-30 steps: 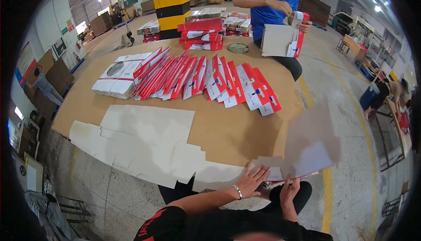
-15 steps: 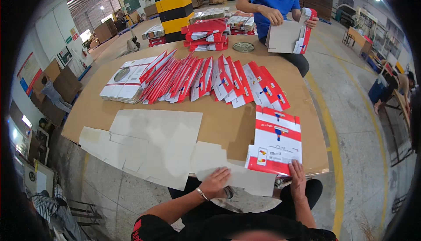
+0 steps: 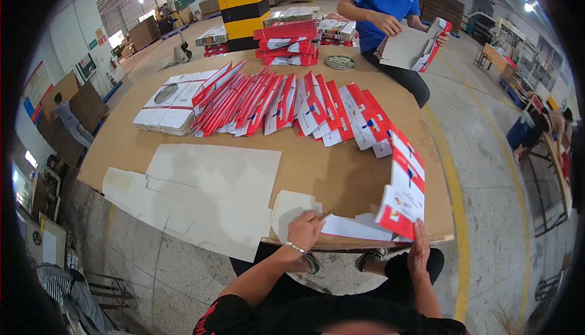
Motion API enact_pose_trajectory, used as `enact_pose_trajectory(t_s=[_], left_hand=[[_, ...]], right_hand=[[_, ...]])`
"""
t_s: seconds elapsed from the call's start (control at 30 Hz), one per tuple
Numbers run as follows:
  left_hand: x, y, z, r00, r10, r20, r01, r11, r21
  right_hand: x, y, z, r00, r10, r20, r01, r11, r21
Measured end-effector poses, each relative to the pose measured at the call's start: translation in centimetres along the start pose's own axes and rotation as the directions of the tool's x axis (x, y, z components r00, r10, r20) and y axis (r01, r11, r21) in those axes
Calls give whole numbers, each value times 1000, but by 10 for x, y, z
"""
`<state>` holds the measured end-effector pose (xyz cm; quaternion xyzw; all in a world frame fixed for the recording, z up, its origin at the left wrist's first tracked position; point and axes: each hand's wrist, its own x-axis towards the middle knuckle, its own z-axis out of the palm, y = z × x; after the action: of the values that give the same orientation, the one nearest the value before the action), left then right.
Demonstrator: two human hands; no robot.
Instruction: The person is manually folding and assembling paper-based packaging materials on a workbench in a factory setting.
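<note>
In front of me a red and white carton (image 3: pixel 407 192) lies partly unfolded at the near table edge, its printed panel tilted up on the right. My left hand (image 3: pixel 306 230) has curled fingers pinching the carton's edge, between a small grey flap and a white strip. My right hand (image 3: pixel 419 249) rests with straight fingers against the lower right corner of the printed panel. Left of the carton, flat grey cardboard blanks (image 3: pixel 213 182) overlap and stick out past the table's near edge.
A fanned row of folded red and white cartons (image 3: pixel 280 103) crosses the brown table (image 3: pixel 329 173). Beside it lies a tied stack of white cartons (image 3: pixel 173 106). A roll of tape (image 3: pixel 339 62) is near the far edge. A person in blue (image 3: pixel 381 15) handles another carton there.
The printed panel has swung up and to the right from lying flat, exposing a white strip beneath. My left hand has moved slightly up and closed on the edge. The co-worker's carton has tilted.
</note>
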<state>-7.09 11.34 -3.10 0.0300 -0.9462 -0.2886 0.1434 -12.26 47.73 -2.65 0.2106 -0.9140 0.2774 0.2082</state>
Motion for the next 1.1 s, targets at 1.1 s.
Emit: enact_pose_trajectory(t_s=[1.1], left_hand=[[10,11,11,851,-519,-76,179,423,-888]], right_hand=[[2,-70,11,903,-157,400,234,960,-153]])
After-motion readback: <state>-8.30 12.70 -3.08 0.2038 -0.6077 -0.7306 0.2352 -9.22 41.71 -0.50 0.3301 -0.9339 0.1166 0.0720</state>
